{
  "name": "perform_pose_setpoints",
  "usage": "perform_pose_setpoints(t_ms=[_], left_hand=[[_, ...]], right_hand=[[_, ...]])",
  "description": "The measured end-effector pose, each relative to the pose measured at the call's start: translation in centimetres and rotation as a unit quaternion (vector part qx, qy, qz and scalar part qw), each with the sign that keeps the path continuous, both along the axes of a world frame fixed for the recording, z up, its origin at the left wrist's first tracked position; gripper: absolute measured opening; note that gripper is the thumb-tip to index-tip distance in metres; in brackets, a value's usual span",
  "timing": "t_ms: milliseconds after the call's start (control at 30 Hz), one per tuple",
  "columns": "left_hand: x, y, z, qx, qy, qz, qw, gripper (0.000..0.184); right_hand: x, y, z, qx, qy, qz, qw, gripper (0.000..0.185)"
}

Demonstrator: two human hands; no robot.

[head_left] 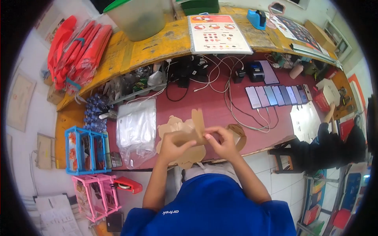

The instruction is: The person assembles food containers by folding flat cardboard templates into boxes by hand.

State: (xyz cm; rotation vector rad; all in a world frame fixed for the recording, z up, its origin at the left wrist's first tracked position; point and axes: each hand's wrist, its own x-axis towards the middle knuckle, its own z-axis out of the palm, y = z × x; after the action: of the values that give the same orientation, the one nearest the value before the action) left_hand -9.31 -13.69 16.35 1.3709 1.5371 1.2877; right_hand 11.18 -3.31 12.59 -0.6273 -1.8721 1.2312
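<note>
1. One brown cardboard piece (198, 126), partly folded, has an upright flap over cut cardboard sheets (178, 125) on the red table (181, 105).
2. Right hand (221, 142) pinches its edge between thumb and fingers.
3. Left hand (174, 146) curves at its left side, thumb out; whether it grips, I cannot tell.
4. Likely light, the piece should be stiff across panels but easily creased; best held by its edges, beside the folds.

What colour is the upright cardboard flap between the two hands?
Light brown; the cardboard flap shows in the head view, the only one.
</note>
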Motion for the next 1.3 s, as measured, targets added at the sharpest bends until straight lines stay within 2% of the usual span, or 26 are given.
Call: perform_pose_setpoints(t_ms=[67, 100, 133, 200, 233, 300, 333, 367, 400, 433, 467, 533, 567, 600, 667, 700, 733, 767, 800, 833, 867, 933, 967, 1067, 1167, 1300], left_hand=[[-1.2, -0.6, -0.3, 0.031, 0.059, -0.049, 0.997, 0.01], [-1.7, -0.9, -0.2, 0.048, 0.027, -0.084, 0.995, 0.01], [-2.2, -1.0, -0.1, 0.063, -0.008, -0.118, 0.991, 0.009], [-3.1, -0.6, -0.5, 0.077, -0.038, -0.141, 0.986, 0.01], [-3.5, -0.3, -1.0, 0.085, -0.074, -0.167, 0.98, 0.01], [-4.5, -0.7, -1.9, 0.089, -0.107, -0.188, 0.972, 0.01], [-5.1, -0.7, -2.3, 0.084, -0.132, -0.216, 0.964, 0.017], [-5.6, -0.5, -2.0, 0.082, -0.156, -0.245, 0.953, 0.027], [-6.5, -0.5, -1.6, 0.086, -0.154, -0.243, 0.954, 0.027], [-7.5, -0.9, -1.1, 0.064, -0.143, -0.229, 0.961, 0.042], [-7.7, -1.0, -0.4, 0.042, -0.134, -0.213, 0.967, 0.057], [-6.7, -1.1, 4.1, 0.053, -0.146, -0.188, 0.97, 0.066], [-6.4, -1.1, 6.5, 0.059, -0.155, -0.168, 0.972, 0.075], [-5.8, -0.7, 8.5, 0.052, -0.157, -0.165, 0.972, 0.075], [-3.7, 0.5, 10.8, -0.024, 0.121, -0.193, 0.973, 0.065], [-2.7, 0.7, 10.7, -0.045, 0.186, -0.185, 0.964, 0.046], [-1.8, 1.1, 10.0, -0.036, 0.187, -0.176, 0.966, 0.046], [-1.2, 1.5, 8.5, -0.047, 0.086, -0.103, 0.99, 0.034], [-0.7, 1.7, 7.0, -0.058, -0.016, -0.032, 0.998, 0.023], [-0.3, 1.7, 5.8, -0.009, -0.061, -0.01, 0.998, 0.014], [-0.3, 1.6, 4.3, -0.009, -0.058, -0.01, 0.998, 0.014], [0.1, 1.8, 1.8, 0.049, -0.071, 0.051, 0.995, 0.015], [1.5, 1.9, 2.8, 0.059, -0.173, 0.044, 0.982, 0.019], [1.7, 2.0, 2.0, 0.032, -0.113, 0.059, 0.991, 0.022], [1.5, 1.9, 2.6, 0.041, -0.037, 0.039, 0.998, 0.026], [2.9, 2.0, 4.3, 0.081, -0.104, 0.045, 0.99, 0.028]], right_hand=[[0.2, 1.4, -0.9, -0.109, 0.104, 0.005, 0.989, 0.056], [0.7, 2.4, -0.5, -0.145, 0.115, 0.031, 0.982, 0.084], [0.8, 3.3, -0.2, -0.146, 0.119, 0.02, 0.982, 0.084], [1.0, 5.7, 0.9, -0.128, 0.107, 0.109, 0.98, 0.087], [1.0, 7.3, 1.7, -0.127, 0.108, 0.107, 0.98, 0.087], [0.7, 9.3, 2.7, -0.066, 0.08, 0.296, 0.949, 0.062], [0.9, 9.3, 2.7, -0.064, 0.082, 0.298, 0.949, 0.062], [1.2, 9.7, 3.1, -0.035, 0.038, 0.282, 0.958, 0.045], [1.4, 10.0, 3.5, -0.006, -0.007, 0.266, 0.964, 0.029], [1.9, 9.7, 3.7, -0.026, 0.017, 0.245, 0.969, 0.015], [2.1, 9.4, 5.0, -0.026, 0.014, 0.25, 0.968, 0.015], [2.7, 8.6, 8.1, 0.101, -0.164, 0.214, 0.958, 0.018], [2.6, 8.2, 9.4, 0.095, -0.163, 0.215, 0.958, 0.018], [2.0, 7.8, 10.7, 0.153, -0.173, 0.212, 0.95, 0.019], [0.6, 7.3, 11.6, 0.219, -0.182, 0.217, 0.934, 0.021], [0.1, 7.2, 12.0, 0.273, -0.184, 0.197, 0.924, 0.024], [-0.4, 7.2, 12.4, 0.328, -0.184, 0.173, 0.91, 0.027], [-0.7, 6.7, 12.8, 0.336, -0.182, 0.174, 0.908, 0.027], [-0.7, 5.6, 13.1, 0.35, -0.157, 0.042, 0.923, 0.031], [-0.7, 4.5, 13.1, 0.355, -0.128, -0.092, 0.921, 0.037], [-0.7, 3.4, 12.1, 0.355, -0.126, -0.093, 0.922, 0.037], [-0.7, 2.1, 9.2, 0.175, -0.025, -0.054, 0.983, 0.046], [-1.4, 1.6, 8.9, 0.233, -0.031, -0.073, 0.969, 0.05], [-2.1, 1.0, 7.4, 0.178, -0.034, -0.082, 0.98, 0.051], [-2.2, 1.3, 6.8, 0.22, -0.025, -0.089, 0.971, 0.053], [-1.9, 1.0, 7.4, 0.238, -0.001, -0.059, 0.969, 0.053]])
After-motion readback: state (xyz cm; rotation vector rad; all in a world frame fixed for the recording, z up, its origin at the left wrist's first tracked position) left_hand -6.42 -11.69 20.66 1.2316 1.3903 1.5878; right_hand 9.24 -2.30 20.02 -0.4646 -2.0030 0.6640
